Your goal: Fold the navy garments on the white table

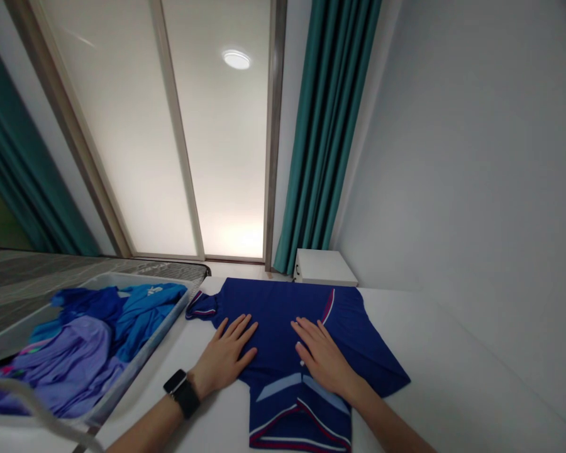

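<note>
A navy blue polo shirt (276, 302) is spread over a white table, its collar (299, 434) toward me. Red and white stripes trim the collar and the sleeve edges, and pale blue panels lie near the neck. The sleeve on the left is bunched, while the one on the right lies spread out. My left hand (224, 355) rests flat on the shirt's left side, fingers stretched out, with a black watch on the wrist. On the right part, close to the buttons, my right hand (323, 358) also lies flat with its fingers extended. Neither hand grips the cloth.
To the left stands a pale plastic bin (141, 368) with crumpled blue and purple clothes (78, 352). A grey curved bar (33, 402) crosses the lower left corner. Behind the table are a small white cabinet (325, 267), a teal curtain (330, 126) and frosted sliding doors (221, 157).
</note>
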Demonstrator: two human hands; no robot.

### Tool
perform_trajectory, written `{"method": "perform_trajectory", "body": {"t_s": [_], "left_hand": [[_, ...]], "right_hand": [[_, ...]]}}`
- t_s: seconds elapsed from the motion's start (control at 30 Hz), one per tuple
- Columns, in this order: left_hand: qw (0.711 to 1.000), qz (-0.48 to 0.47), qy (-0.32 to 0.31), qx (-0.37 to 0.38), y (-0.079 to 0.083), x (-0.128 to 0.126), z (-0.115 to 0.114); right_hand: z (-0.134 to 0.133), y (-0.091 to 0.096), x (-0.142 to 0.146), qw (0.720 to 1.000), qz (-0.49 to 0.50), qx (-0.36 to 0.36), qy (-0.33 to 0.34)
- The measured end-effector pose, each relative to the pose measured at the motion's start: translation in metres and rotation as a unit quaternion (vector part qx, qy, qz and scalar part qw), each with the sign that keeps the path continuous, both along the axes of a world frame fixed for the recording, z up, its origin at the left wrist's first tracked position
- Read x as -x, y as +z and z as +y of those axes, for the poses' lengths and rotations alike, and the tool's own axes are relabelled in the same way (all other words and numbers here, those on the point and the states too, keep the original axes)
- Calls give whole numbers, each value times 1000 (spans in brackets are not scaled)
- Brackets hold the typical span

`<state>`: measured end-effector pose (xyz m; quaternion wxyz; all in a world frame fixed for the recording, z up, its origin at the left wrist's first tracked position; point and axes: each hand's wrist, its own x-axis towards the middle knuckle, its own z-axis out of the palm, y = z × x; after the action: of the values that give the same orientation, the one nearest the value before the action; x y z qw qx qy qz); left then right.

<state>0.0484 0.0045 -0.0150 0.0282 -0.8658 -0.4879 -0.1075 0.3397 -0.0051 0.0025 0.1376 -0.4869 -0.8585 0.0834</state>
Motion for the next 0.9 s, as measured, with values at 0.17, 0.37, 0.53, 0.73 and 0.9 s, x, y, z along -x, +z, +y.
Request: {"method": "perform_trajectory", "body": {"t_s": [0.17, 0.37, 0.53, 0.73, 0.9], "left_hand": [[999, -28, 24, 0, 8, -1, 10], [994, -38, 82, -66, 6, 2, 45], [995, -23, 91, -26, -10, 4, 67], [997, -30, 68, -23, -17, -11, 70], [998, -26, 60, -21, -13, -18, 68]], "right_hand": [[59, -3, -56, 976, -88, -50, -191], [97, -23, -89, 951, -133, 3, -277], [96, -37, -97, 951, -115, 29, -286], [92, -44, -119, 944, -135, 25, -300], [88, -45, -134, 938, -143, 33, -315]]}}
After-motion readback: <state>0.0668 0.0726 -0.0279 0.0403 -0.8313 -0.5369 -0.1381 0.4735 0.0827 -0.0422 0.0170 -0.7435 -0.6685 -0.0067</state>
